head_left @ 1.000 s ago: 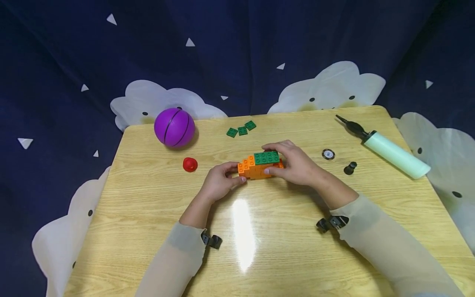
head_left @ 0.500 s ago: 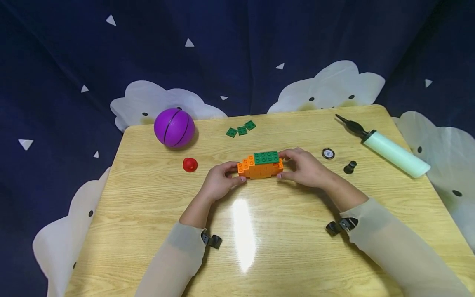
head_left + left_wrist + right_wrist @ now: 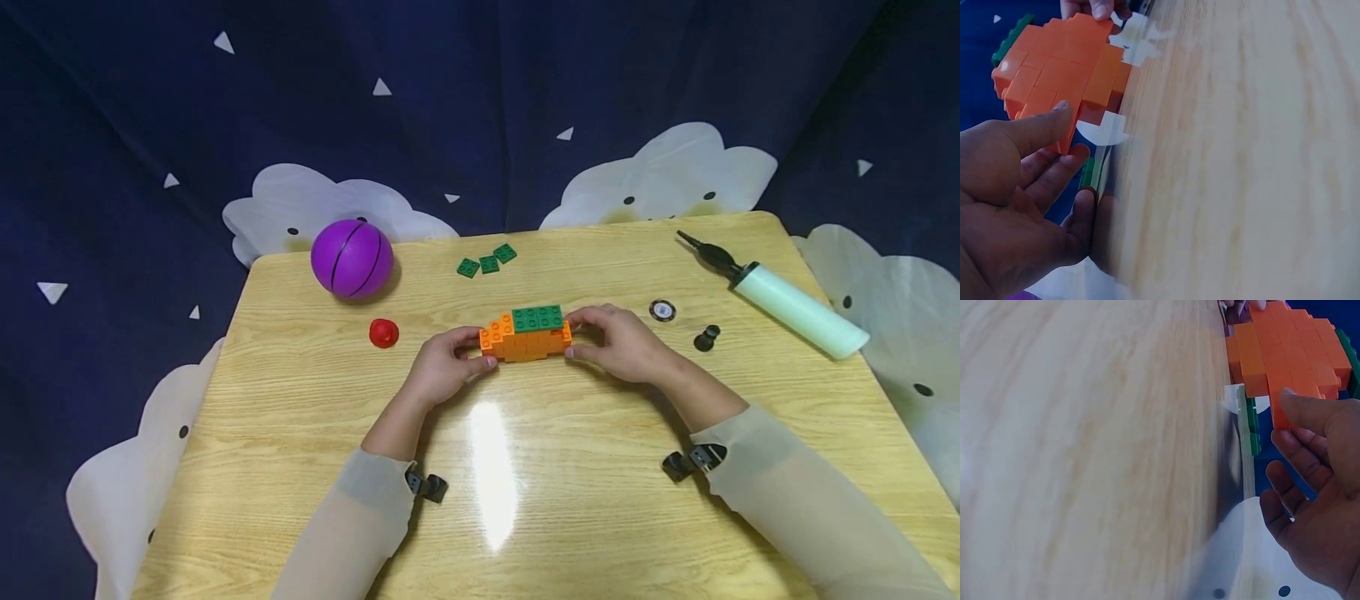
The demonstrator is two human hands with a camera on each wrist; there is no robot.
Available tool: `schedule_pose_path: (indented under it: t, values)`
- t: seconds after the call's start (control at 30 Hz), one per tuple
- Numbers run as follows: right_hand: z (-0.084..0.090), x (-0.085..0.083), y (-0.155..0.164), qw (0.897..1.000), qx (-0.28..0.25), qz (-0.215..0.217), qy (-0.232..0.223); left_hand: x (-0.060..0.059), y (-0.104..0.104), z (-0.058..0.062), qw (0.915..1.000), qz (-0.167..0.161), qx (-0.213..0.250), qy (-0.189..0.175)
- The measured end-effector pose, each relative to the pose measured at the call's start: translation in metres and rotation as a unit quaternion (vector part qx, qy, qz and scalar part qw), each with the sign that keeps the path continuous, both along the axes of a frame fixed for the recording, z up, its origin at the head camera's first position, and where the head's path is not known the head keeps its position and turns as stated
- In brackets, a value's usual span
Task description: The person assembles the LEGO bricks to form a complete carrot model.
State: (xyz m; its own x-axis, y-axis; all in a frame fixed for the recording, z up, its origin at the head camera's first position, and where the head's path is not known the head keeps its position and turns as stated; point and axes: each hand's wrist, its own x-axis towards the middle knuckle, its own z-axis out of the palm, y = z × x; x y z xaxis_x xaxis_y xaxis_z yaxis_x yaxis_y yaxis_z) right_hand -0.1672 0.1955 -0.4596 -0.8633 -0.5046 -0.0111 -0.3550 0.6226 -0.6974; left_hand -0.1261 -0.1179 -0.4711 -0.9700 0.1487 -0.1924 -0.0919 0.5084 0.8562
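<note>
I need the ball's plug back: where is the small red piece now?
In the head view, the small red piece sits on the table's left half, just below the purple ball, left of the left hand.

Right hand (image 3: 1319, 506) cropped; table (image 3: 1085, 450) apparently blurred.

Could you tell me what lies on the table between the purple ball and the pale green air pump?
In the head view, between the purple ball and the pale green air pump lie three loose green bricks, apart from both.

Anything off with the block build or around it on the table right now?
Nothing stands out. The orange and green block build sits flat on the table, left hand and right hand gripping its ends.
</note>
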Motion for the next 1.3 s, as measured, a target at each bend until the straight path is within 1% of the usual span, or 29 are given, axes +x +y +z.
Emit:
schedule_pose_path:
  t: [0.2, 0.4, 0.5, 0.63, 0.83, 0.97, 1.13, 1.3]
  values:
    - [-0.001, 0.001, 0.001, 1.000, 0.000, 0.000, 0.003, -0.001, -0.007, 0.001, 0.9996, -0.016, 0.021, -0.006]
    - [0.000, 0.002, 0.001, 1.000, 0.000, 0.000, 0.002, -0.009, -0.019, 0.004, 0.9970, -0.042, 0.061, -0.022]
    - [0.000, 0.002, 0.000, 1.000, 0.000, 0.002, 0.000, -0.013, -0.024, 0.008, 0.9961, -0.054, 0.063, -0.031]
    - [0.000, 0.002, 0.000, 1.000, 0.000, 0.005, -0.002, -0.019, -0.027, 0.011, 0.9964, -0.060, 0.049, -0.033]
    - [-0.001, 0.002, 0.001, 1.000, 0.004, 0.002, -0.001, -0.029, -0.026, 0.016, 0.9978, -0.048, 0.038, -0.025]
    - [0.000, 0.003, 0.001, 1.000, 0.003, 0.000, -0.001, -0.037, -0.024, 0.019, 0.9993, -0.034, 0.016, -0.005]
    - [0.001, 0.004, 0.001, 1.000, 0.000, -0.001, -0.001, -0.051, -0.022, 0.020, 0.9997, -0.001, -0.016, 0.020]
    - [0.001, 0.004, 0.000, 1.000, -0.002, 0.000, -0.005, -0.065, -0.023, 0.017, 0.9978, 0.039, -0.037, 0.040]
